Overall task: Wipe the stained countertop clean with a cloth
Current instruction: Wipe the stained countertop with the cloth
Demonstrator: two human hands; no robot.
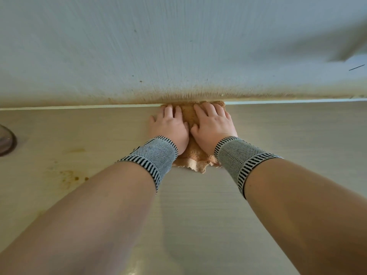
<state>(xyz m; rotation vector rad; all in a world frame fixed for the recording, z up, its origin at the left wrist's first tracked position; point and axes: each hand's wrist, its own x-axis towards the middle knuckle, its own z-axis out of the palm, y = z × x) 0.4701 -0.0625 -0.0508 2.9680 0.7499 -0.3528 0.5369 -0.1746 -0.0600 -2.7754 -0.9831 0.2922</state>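
A tan, frayed cloth (195, 155) lies flat on the pale wood-grain countertop (278, 145), its far edge against the wall. My left hand (170, 126) and my right hand (213, 124) rest side by side on top of it, palms down, fingers spread and pointing to the wall. Both wrists wear grey striped bands. Brown stains (69, 175) mark the countertop to the left of my left forearm. A brownish smear (198, 94) runs along the bottom of the wall just above the cloth.
A white textured wall (178, 46) rises behind the counter, with a few dark specks. A round metal object (6, 141) sits at the left edge of the counter, cut off by the frame. A blurred grey shape (353, 44) shows at the upper right.
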